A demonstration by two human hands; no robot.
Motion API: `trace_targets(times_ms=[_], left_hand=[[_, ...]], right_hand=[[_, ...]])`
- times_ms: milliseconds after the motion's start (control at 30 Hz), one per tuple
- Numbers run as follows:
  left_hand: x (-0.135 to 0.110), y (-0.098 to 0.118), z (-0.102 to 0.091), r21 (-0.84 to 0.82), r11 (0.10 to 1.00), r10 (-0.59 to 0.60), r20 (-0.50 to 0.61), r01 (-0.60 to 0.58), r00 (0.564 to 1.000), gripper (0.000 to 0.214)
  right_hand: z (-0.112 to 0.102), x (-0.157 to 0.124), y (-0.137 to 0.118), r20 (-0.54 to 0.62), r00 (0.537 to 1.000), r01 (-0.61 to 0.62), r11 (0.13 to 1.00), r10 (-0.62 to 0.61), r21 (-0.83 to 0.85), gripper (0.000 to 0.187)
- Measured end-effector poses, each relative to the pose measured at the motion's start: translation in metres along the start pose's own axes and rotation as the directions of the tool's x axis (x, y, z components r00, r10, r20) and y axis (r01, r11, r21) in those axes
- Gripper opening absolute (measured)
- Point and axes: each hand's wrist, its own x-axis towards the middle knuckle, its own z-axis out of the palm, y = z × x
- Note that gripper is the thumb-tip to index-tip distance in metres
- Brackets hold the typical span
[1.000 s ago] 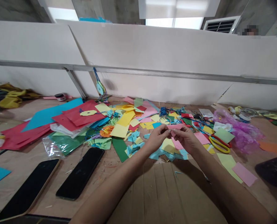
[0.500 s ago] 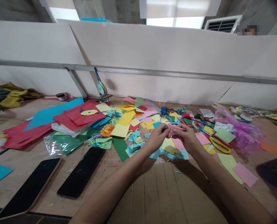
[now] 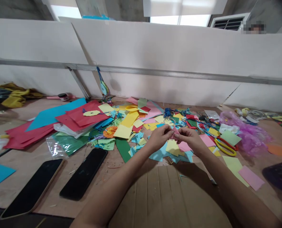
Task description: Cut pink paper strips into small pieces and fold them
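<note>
A small piece of pink paper (image 3: 175, 132) is held up between my two hands, above the heap of paper. My left hand (image 3: 160, 136) pinches its left side, fingers closed. On the right side, my right hand (image 3: 188, 137) grips it between thumb and fingers. Parts of the paper are hidden behind the fingers, so its exact fold cannot be made out. Just below lie light blue paper cuttings (image 3: 158, 152) and a pale yellow paper piece (image 3: 173, 147). Scissors with yellow and red handles (image 3: 226, 147) rest to the right of my right hand.
Two dark phones (image 3: 85, 174) lie at the left front. Red sheets (image 3: 31, 134) and a blue sheet (image 3: 56, 114) are stacked at the left. A brown cardboard piece (image 3: 164, 196) lies under my forearms. Purple plastic (image 3: 246, 133) sits at the right. A white panel (image 3: 167, 47) stands behind the table.
The pink paper, stretched flatter between my hands before, now shows as a smaller, more upright shape. My fingers have shifted on it. The camera view has tilted slightly.
</note>
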Motion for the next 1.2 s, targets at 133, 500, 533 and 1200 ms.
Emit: trace_targets(times_ms=[133, 500, 533, 1200], left_hand=[[0.002, -0.004, 0.004, -0.157, 0.987, -0.041, -0.010, 0.039, 0.999, 0.033], [0.003, -0.002, 0.006, -0.326, 0.945, -0.079, -0.160, 0.022, 0.984, 0.033], [0.004, -0.001, 0.004, -0.336, 0.942, -0.083, -0.167, 0.023, 0.982, 0.033], [0.006, 0.015, -0.028, -0.374, 0.881, -0.229, 0.203, 0.292, 0.952, 0.046]], right_hand=[[0.003, -0.001, 0.001, -0.050, 0.999, 0.011, 0.999, -0.009, 0.033, 0.040], [0.007, -0.001, 0.002, -0.026, 0.996, -0.087, 0.994, 0.086, -0.061, 0.048], [0.005, -0.001, 0.001, -0.008, 0.996, -0.084, 0.992, 0.084, -0.095, 0.048], [-0.013, -0.008, -0.015, 0.173, 0.924, 0.381, 0.835, -0.340, -0.397, 0.014]])
